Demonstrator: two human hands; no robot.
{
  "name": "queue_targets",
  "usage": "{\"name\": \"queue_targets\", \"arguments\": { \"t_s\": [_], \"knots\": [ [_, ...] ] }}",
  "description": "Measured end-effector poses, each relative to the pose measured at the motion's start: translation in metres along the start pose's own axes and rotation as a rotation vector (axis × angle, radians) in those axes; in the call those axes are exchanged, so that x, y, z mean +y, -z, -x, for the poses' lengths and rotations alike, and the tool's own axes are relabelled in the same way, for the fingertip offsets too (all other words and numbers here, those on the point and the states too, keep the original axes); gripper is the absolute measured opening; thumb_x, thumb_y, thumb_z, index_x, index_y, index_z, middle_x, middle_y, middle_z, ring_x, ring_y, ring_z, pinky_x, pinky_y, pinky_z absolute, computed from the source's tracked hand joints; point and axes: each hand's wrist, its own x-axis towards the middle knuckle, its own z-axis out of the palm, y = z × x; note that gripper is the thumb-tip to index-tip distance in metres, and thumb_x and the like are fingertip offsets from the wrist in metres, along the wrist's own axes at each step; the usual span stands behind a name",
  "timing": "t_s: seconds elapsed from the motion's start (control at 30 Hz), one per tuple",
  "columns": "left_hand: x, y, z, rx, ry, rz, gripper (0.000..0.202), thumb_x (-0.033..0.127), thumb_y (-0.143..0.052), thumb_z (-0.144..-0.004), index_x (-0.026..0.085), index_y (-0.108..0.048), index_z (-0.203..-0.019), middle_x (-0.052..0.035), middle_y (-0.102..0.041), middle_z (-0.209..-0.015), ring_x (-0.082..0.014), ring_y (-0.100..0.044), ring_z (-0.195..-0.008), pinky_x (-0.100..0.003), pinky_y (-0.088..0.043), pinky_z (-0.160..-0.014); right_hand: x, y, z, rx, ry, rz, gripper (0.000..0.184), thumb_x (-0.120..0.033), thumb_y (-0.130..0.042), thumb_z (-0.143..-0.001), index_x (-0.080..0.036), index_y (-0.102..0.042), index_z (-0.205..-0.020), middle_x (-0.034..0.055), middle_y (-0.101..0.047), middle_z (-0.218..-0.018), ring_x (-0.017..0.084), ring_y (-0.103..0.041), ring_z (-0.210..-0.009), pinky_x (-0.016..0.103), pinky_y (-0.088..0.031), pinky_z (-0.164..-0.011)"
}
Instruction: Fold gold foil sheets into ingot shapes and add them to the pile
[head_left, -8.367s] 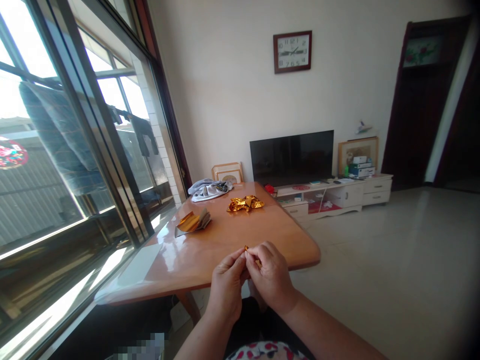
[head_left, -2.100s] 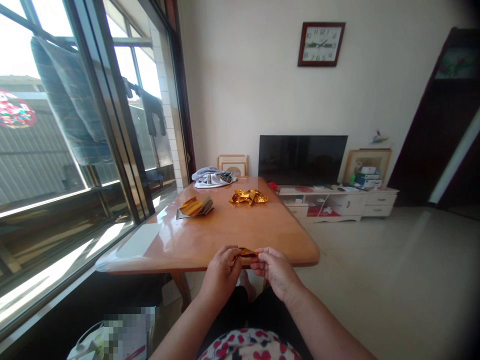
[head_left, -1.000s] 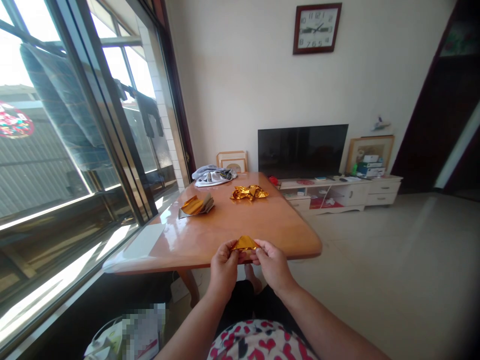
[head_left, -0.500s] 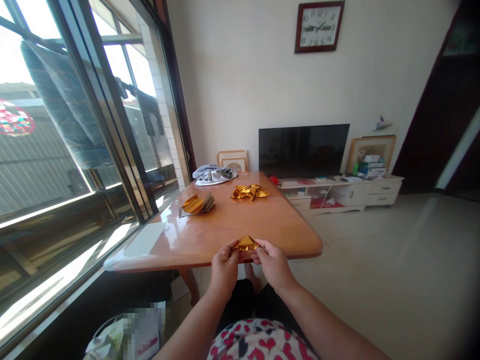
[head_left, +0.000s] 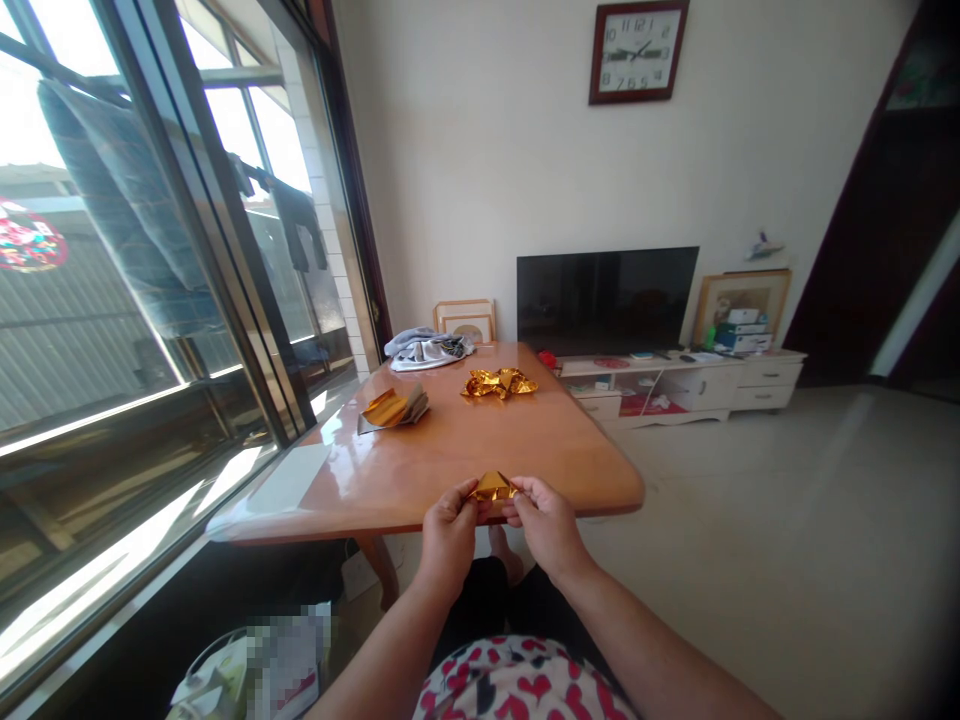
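Observation:
Between my two hands is a folded piece of shiny gold foil paper [head_left: 494,486], with a raised, sloped middle, at the near edge of the wooden table [head_left: 450,465]. My left hand [head_left: 450,520] pinches its left end between thumb and fingers. On the other side, my right hand [head_left: 540,515] pinches the right end the same way. Further up the table lies a heap of gold foil pieces [head_left: 499,383]. To the left sits a stack of gold and grey-brown paper sheets [head_left: 395,408]. The undersides of the fingers are partly hidden.
A bundle of grey and white cloth [head_left: 427,349] rests at the table's far end. Sliding windows [head_left: 202,200] run along the left. Beyond the table stand a television [head_left: 607,300] and a low white cabinet [head_left: 705,390]. A chair-height pile of bags [head_left: 255,665] is at lower left.

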Motion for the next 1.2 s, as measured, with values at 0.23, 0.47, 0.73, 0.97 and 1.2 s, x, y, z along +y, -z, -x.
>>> {"name": "queue_targets", "arguments": {
  "t_s": [0.23,0.47,0.73,0.97,1.2],
  "knots": [
    [0.002,0.000,0.001,-0.012,0.008,-0.027,0.035,0.018,-0.065,-0.081,0.014,-0.073,-0.116,-0.0095,-0.077,-0.105,-0.0214,-0.073,-0.092,-0.035,-0.058,-0.089,-0.002,0.001,0.001,-0.012,-0.004,0.017,0.034,-0.039,-0.059,-0.085,-0.019,-0.069,-0.111,0.0076,-0.077,-0.089,0.024,-0.073,-0.078,0.035,-0.059,-0.071],
    [0.004,0.000,0.003,-0.061,-0.007,-0.036,0.034,0.016,-0.062,-0.078,0.014,-0.076,-0.109,-0.0085,-0.078,-0.104,-0.0226,-0.073,-0.095,-0.036,-0.057,-0.092,-0.004,0.001,0.001,-0.019,-0.015,0.012,0.035,-0.039,-0.061,-0.084,-0.019,-0.070,-0.112,0.0077,-0.077,-0.089,0.025,-0.074,-0.080,0.036,-0.060,-0.072],
    [0.003,0.000,0.003,-0.059,-0.020,-0.069,0.035,0.019,-0.063,-0.079,0.015,-0.076,-0.111,-0.0089,-0.078,-0.105,-0.0242,-0.073,-0.096,-0.036,-0.057,-0.092,-0.005,0.000,0.002,0.014,0.007,0.041,0.028,-0.037,-0.058,-0.085,-0.020,-0.066,-0.106,0.0063,-0.076,-0.085,0.024,-0.074,-0.078,0.035,-0.060,-0.070],
    [0.002,0.003,-0.001,-0.052,-0.090,-0.207,0.034,0.023,-0.065,-0.080,0.016,-0.076,-0.111,-0.0080,-0.079,-0.102,-0.0239,-0.073,-0.093,-0.032,-0.057,-0.085,-0.003,0.001,0.003,0.000,0.026,0.056,0.028,-0.039,-0.060,-0.085,-0.020,-0.067,-0.104,0.0066,-0.076,-0.085,0.023,-0.073,-0.076,0.035,-0.060,-0.070],
    [0.013,0.003,0.001,0.023,-0.122,-0.298,0.029,0.017,-0.060,-0.080,0.014,-0.078,-0.103,-0.0064,-0.079,-0.088,-0.0207,-0.072,-0.080,-0.029,-0.056,-0.076,-0.006,0.000,0.005,-0.058,0.063,0.101,0.027,-0.037,-0.060,-0.086,-0.021,-0.072,-0.104,0.0067,-0.077,-0.093,0.024,-0.074,-0.079,0.035,-0.059,-0.070]
  ]
}}
